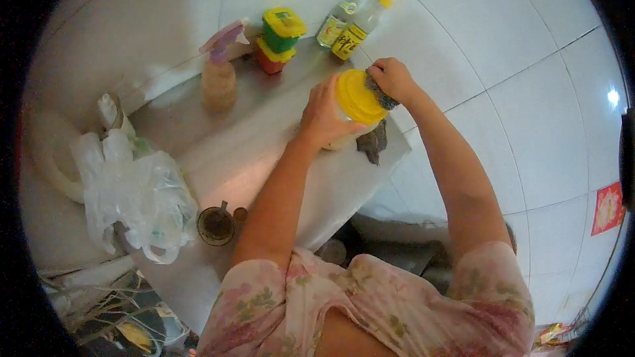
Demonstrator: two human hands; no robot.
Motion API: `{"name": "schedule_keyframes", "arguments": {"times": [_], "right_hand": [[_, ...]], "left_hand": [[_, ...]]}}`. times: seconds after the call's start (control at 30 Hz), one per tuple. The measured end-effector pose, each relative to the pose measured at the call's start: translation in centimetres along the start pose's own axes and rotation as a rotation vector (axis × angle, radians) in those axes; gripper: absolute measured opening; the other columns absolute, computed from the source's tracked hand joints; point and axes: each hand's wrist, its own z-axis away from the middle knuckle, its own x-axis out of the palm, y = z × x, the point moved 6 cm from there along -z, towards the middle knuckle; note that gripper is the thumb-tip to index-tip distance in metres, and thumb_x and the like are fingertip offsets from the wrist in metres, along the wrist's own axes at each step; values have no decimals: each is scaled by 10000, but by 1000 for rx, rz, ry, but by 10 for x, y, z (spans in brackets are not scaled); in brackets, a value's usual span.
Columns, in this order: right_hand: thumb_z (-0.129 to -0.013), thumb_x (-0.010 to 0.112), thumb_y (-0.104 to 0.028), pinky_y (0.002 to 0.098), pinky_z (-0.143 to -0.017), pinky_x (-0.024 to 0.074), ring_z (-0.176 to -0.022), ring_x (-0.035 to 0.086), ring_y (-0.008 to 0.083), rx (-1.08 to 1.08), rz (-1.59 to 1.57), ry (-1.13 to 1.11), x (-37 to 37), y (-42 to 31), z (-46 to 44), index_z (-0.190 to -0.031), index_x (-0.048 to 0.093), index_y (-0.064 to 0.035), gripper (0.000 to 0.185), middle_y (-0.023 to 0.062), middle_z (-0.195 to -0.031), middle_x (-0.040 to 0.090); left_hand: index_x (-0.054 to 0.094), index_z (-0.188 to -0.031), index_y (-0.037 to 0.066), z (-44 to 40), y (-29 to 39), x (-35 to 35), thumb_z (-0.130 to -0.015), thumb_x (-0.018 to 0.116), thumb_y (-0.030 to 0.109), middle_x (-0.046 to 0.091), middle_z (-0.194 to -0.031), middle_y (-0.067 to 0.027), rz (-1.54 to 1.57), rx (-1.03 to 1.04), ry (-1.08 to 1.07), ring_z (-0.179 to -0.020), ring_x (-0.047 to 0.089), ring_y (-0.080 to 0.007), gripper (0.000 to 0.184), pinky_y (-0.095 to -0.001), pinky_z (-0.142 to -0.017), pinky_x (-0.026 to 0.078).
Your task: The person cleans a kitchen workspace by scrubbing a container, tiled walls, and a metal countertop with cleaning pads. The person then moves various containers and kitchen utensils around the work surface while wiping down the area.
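Near the worktop's [344, 188] right end, the left hand [323, 119] grips a round, yellow-lidded pale jar [357, 104], apparently steadying it against the grey wiry scrubber [380, 94] the right hand [395, 80] clutches.

pale floral top [397, 311]; short loose sleeves [489, 281]; pink, green print
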Motion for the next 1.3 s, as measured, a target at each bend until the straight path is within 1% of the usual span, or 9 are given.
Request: {"name": "schedule_keyframes", "arguments": {"times": [0.3, 0.43, 0.53, 0.73, 0.93, 1.03, 1.13, 1.23, 1.3], "right_hand": [[-824, 559, -200, 409, -721, 490, -788, 621, 372, 181, -64, 159, -8, 16, 74, -882, 669, -14, 224, 214, -848, 641], [-790, 616, -90, 387, -726, 480, -818, 586, 334, -19, -65, 218, -13, -3, 107, -918, 652, -16, 152, 158, -861, 611], [-760, 633, -71, 398, -675, 475, -773, 568, 329, -316, 38, 318, -19, -20, 120, -901, 649, -28, 149, 143, -814, 588], [-677, 650, 14, 388, -657, 478, -785, 561, 320, -308, 86, 328, -9, -37, 128, -893, 631, -25, 220, 129, -847, 591], [-667, 658, -60, 404, -651, 476, -767, 557, 317, -319, 213, 291, 3, -97, 110, -775, 591, -57, 127, 128, -824, 565], [-695, 595, -109, 408, -688, 491, -790, 572, 332, -207, 316, 205, 4, -119, 83, -814, 621, -32, 144, 153, -822, 574], [-721, 605, -114, 418, -703, 491, -794, 577, 332, -217, 287, 123, 5, -104, 88, -822, 636, -42, 128, 154, -858, 588], [-729, 626, -84, 388, -655, 481, -803, 569, 295, -286, 129, 282, -2, -65, 112, -834, 633, -77, 105, 117, -834, 587], [-736, 621, -72, 385, -673, 469, -818, 566, 306, -133, 15, 260, -25, -35, 99, -860, 639, -83, 126, 114, -822, 590]], "left_hand": [[271, -1352, 52, -1, 3, 0, -519, 858, 319, 408, -1297, -192, -9, -2, 18, -1216, 362, -369, 1054, -443, -1024, 325], [263, -1355, 38, -3, 0, 3, -505, 867, 290, 385, -1326, -192, -21, -46, -24, -1237, 351, -364, 1073, -433, -1048, 303], [254, -1357, 37, -1, -1, 6, -515, 863, 291, 374, -1333, -198, -40, -16, -6, -1241, 340, -364, 1070, -437, -1045, 303], [248, -1358, 37, -2, -6, 6, -530, 855, 275, 361, -1341, -201, -12, 19, 5, -1245, 329, -368, 1054, -440, -1047, 300], [250, -1358, 45, -2, -13, 9, -538, 841, 223, 361, -1340, -195, -34, 53, 33, -1234, 333, -380, 1027, -441, -1045, 298], [241, -1361, 49, -4, -22, 13, -532, 843, 209, 363, -1339, -191, -63, 168, 82, -1227, 339, -382, 1037, -443, -1040, 300], [233, -1362, 48, -1, -13, 9, -523, 850, 215, 364, -1336, -192, -47, 124, 42, -1225, 342, -382, 1055, -443, -1038, 300], [229, -1364, 45, -1, -5, 5, -514, 857, 231, 363, -1334, -199, -1, 52, 14, -1229, 339, -382, 1072, -442, -1041, 297], [226, -1365, 42, -2, -4, 4, -512, 860, 242, 361, -1334, -204, 7, 40, 2, -1232, 335, -382, 1081, -442, -1042, 297]]}}
